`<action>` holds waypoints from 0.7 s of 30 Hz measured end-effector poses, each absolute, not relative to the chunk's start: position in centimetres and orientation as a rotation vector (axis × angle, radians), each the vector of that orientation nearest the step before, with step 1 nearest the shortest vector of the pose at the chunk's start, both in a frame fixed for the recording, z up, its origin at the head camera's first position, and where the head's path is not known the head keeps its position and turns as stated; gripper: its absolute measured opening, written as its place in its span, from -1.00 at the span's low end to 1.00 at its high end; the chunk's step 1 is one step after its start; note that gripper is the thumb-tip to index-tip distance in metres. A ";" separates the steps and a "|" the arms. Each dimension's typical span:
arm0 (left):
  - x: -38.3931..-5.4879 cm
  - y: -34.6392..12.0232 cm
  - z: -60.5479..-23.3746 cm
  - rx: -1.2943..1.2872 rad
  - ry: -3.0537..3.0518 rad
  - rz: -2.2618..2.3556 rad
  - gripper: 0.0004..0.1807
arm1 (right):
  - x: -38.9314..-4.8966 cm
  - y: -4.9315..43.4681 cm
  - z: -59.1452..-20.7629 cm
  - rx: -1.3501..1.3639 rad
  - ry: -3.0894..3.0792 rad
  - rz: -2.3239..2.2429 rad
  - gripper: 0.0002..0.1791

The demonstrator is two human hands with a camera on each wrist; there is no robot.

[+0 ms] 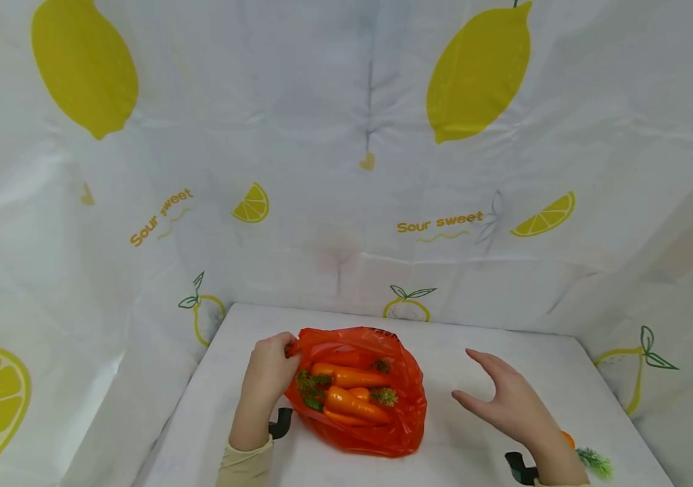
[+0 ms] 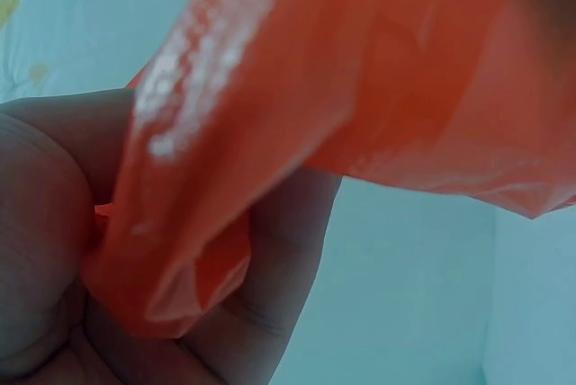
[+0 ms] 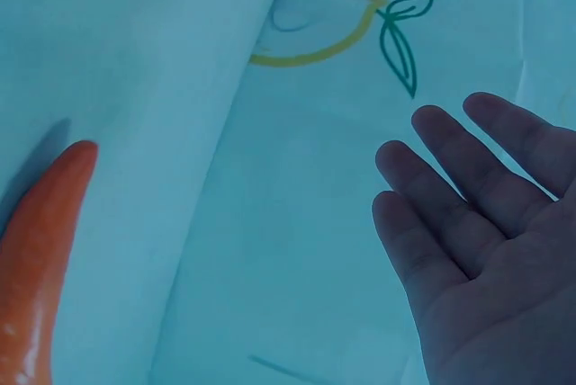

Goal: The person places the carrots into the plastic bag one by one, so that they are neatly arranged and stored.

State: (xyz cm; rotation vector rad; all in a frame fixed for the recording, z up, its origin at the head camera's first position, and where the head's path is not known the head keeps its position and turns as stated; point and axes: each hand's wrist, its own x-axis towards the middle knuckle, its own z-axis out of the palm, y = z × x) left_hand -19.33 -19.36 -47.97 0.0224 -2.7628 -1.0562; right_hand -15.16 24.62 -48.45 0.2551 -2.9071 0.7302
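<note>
A red plastic bag (image 1: 407, 412) lies on the table with its mouth spread, showing several orange carrots (image 1: 352, 375) with green tops inside. My left hand (image 1: 270, 368) grips the bag's left edge; in the left wrist view a fold of the red bag (image 2: 207, 133) runs between the thumb and fingers. To the right of the bag, my right hand (image 1: 510, 399) is held over the table, thumb and fingers spread apart and holding nothing. In the right wrist view a loose carrot (image 3: 40, 268) lies on the table, and its green top (image 1: 595, 463) shows beside the right forearm in the head view.
The white table (image 1: 456, 338) ends at a back edge against a hanging white cloth (image 1: 322, 203) printed with lemons. That cloth also closes off both sides. Dark straps of the wrist cameras (image 1: 280, 423) sit near each wrist.
</note>
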 end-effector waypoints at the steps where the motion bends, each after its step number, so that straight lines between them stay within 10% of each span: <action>1: -19.3 -19.4 -47.9 0.023 -2.764 -1.056 -0.90 | -15.1 25.1 -48.6 0.244 -2.909 0.731 0.05; 21: -19.3 -19.4 -47.9 0.022 -2.759 -1.047 -0.91 | -14.9 31.4 -53.5 0.041 -3.048 0.684 0.07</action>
